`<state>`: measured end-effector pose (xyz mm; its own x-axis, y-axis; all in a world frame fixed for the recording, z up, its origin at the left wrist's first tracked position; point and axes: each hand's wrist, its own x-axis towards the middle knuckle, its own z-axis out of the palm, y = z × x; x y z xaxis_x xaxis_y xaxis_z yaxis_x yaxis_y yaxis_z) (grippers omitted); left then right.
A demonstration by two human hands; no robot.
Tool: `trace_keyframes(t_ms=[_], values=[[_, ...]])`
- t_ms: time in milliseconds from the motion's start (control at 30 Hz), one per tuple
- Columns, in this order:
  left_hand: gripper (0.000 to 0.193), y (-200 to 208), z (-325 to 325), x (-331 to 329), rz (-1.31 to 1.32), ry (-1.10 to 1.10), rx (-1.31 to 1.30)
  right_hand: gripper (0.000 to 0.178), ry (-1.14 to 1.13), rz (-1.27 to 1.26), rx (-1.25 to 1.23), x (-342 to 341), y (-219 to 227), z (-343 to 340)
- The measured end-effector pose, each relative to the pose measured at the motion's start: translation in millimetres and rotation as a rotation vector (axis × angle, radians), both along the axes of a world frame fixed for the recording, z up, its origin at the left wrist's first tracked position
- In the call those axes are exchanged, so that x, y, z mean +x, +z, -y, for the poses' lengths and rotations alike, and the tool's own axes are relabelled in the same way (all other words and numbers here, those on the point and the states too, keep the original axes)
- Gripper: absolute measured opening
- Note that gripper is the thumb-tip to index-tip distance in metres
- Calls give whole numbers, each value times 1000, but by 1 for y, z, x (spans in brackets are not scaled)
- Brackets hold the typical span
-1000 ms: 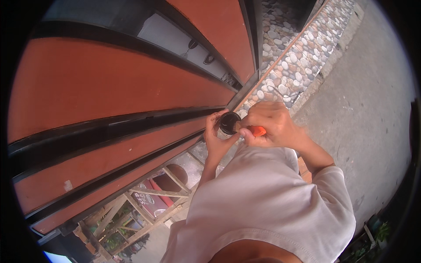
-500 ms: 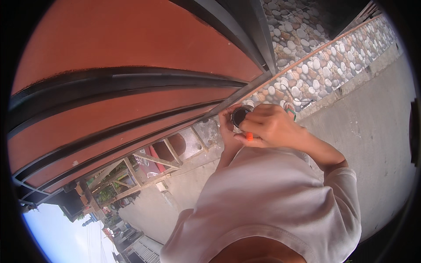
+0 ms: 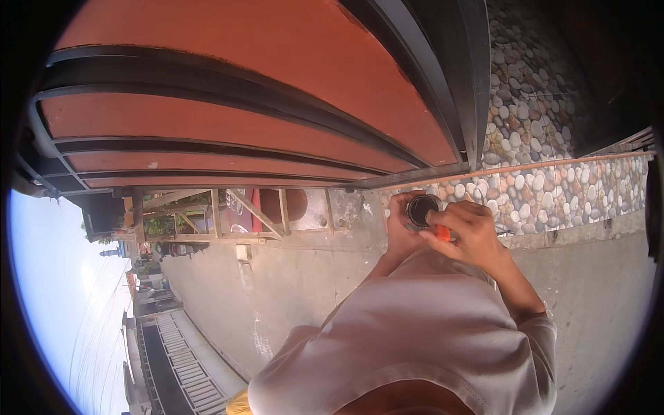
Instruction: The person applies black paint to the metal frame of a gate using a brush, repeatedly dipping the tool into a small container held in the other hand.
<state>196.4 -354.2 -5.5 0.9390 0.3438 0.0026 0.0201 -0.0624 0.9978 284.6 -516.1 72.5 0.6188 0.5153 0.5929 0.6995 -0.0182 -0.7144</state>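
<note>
My left hand [image 3: 397,225] is wrapped round a small round can [image 3: 417,204] with a dark inside, held in front of my shirt with its open top facing up. My right hand [image 3: 474,234] is closed on a brush with an orange handle [image 3: 443,233]. The brush's other end points to the can's mouth and seems to be at or inside the rim. Fingers cover most of the brush, so its full shape is hidden.
Ahead stands a large gate with orange-red panels [image 3: 228,128] and black metal bars [image 3: 242,86]. Pebble-patterned tiles [image 3: 546,194] run along its base at the right. A wooden frame [image 3: 283,211] is at the left, with grey concrete pavement [image 3: 304,270] around me.
The view has turned and levelled, so the gate and hands sit differently in it. My right hand has drawn back slightly, showing more of the can's opening and the orange handle.
</note>
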Motion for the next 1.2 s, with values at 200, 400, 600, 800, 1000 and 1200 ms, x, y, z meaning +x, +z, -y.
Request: trace_keyframes(t_ms=[200,400,600,800,1000,1200], values=[[70,1,-16,1,115,72,72,22,34,-172,114,6,10,-5],[62,20,-42,0,78,72,125,22,-45,-251,201,0,10,-16],[63,29,-75,3,193,18,224,19,-131,-662,415,-7,10,-40],[66,61,-92,-5,184,-16,222,18,-128,-652,553,-14,16,-60],[63,73,-114,-1,217,1,232,16,-146,-272,512,-26,47,-77],[64,110,-125,7,302,19,284,18,-157,-288,733,-20,80,-88]])
